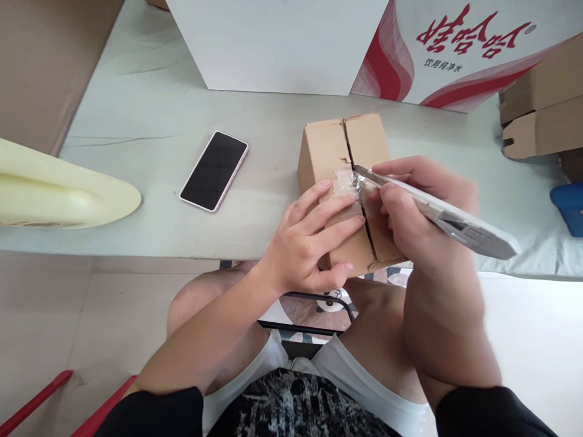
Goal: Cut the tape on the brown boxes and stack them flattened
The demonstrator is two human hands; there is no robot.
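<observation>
A small brown cardboard box [325, 145] sits at the table's front edge, with a dark seam running between its two top flaps. My left hand [314, 237] lies on the left flap, fingers stretched out over the top. In my right hand [419, 206] is a white utility knife [455, 221], gripped like a pen. The blade tip touches the seam near the box's middle. Clear tape [347, 182], crumpled in places, crosses the seam right beside the blade. The box's contents are hidden.
A phone [214, 172] lies on the pale-covered table [150, 237], left of the box. Behind stands a large white carton [282, 45] with red lettering on one side. Brown cardboard [546, 115] and a blue object [569, 206] are at right. A pale yellow object [68, 188] juts in from the left.
</observation>
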